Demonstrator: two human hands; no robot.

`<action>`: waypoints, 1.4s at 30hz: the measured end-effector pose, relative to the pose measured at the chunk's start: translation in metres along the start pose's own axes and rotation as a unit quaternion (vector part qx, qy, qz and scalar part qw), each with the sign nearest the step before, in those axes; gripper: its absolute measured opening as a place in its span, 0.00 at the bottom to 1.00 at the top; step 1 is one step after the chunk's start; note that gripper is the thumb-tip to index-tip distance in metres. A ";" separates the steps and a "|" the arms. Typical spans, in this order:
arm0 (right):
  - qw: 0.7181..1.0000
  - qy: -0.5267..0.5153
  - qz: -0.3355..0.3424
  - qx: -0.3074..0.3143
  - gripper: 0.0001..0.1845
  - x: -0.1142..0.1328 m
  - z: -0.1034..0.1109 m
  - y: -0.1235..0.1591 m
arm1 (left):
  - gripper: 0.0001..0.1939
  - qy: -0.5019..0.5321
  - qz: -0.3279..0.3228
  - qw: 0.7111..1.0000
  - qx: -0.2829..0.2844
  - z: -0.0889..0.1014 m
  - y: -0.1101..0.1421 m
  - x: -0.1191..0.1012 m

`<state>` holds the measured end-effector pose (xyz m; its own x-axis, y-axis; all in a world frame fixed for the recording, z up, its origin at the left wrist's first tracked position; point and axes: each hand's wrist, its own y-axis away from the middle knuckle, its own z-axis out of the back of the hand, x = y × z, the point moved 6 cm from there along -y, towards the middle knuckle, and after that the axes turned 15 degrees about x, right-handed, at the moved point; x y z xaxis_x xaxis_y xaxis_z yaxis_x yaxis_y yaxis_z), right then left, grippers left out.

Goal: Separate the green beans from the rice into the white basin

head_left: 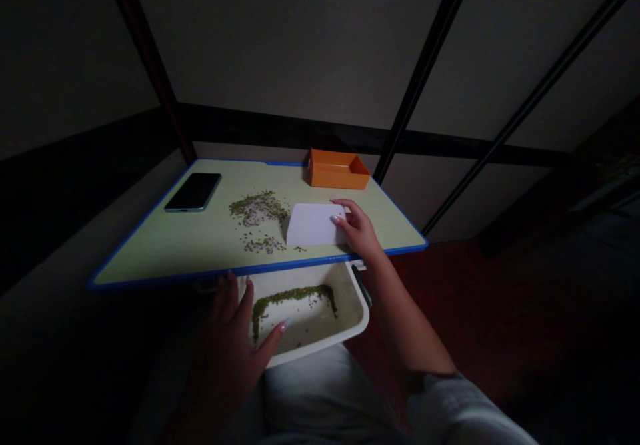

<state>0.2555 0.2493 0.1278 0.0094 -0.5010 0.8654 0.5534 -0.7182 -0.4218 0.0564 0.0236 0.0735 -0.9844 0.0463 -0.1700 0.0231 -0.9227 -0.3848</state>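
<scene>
My right hand pinches the right end of a white dough scraper, thumb on the near face. The scraper stands tilted on the pale green tabletop. Left of it lies a loose pile of small green and pale grains, with a smaller scatter nearer the blue edge. Below that edge is a white plastic basin, with green grains lying along its far and left sides. My left hand is spread over the basin's left rim, thumb reaching inside and fingertips near the table edge.
An orange open box stands at the table's back right. A phone lies at the back left. Panelled walls rise behind the table. Dark red floor shows to the right; the basin is above my lap.
</scene>
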 end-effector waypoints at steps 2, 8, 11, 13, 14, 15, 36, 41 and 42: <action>1.000 -0.002 0.000 0.002 0.18 -0.002 0.001 -0.001 | 0.39 0.002 0.001 1.000 -0.001 0.000 0.000 0.000; 1.000 0.016 -0.006 0.015 0.21 -0.006 0.000 -0.001 | 0.39 0.006 -0.001 1.000 -0.002 0.001 -0.001 0.000; 1.000 0.014 -0.011 0.023 0.21 -0.008 -0.001 -0.001 | 0.39 0.003 -0.004 1.000 -0.003 0.003 -0.001 -0.001; 0.999 0.011 -0.012 0.029 0.21 -0.008 -0.002 0.000 | 0.39 0.002 -0.004 1.000 -0.001 0.003 -0.002 -0.002; 0.999 0.011 -0.013 0.031 0.22 -0.008 -0.003 0.000 | 0.39 0.002 -0.003 1.000 0.000 0.003 -0.002 -0.002; 0.999 0.013 -0.015 0.033 0.22 -0.009 -0.003 0.000 | 0.39 0.002 -0.001 1.000 0.000 0.003 -0.002 -0.002; 0.998 0.051 -0.028 0.035 0.23 -0.010 -0.004 0.003 | 0.40 0.008 0.000 1.000 -0.002 0.001 -0.001 0.000; 0.998 0.058 -0.028 0.029 0.23 -0.010 -0.004 0.004 | 0.40 0.005 0.001 1.000 0.002 0.003 -0.002 0.000; 0.997 0.059 -0.028 0.030 0.23 -0.010 -0.004 0.004 | 0.40 0.003 0.001 1.000 0.002 0.003 -0.002 -0.001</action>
<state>0.2544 0.2492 0.1167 -0.1199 -0.5166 0.8478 0.5989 -0.7187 -0.3532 0.0566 0.0239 0.0774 -0.9832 0.0464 -0.1764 0.0248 -0.9241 -0.3815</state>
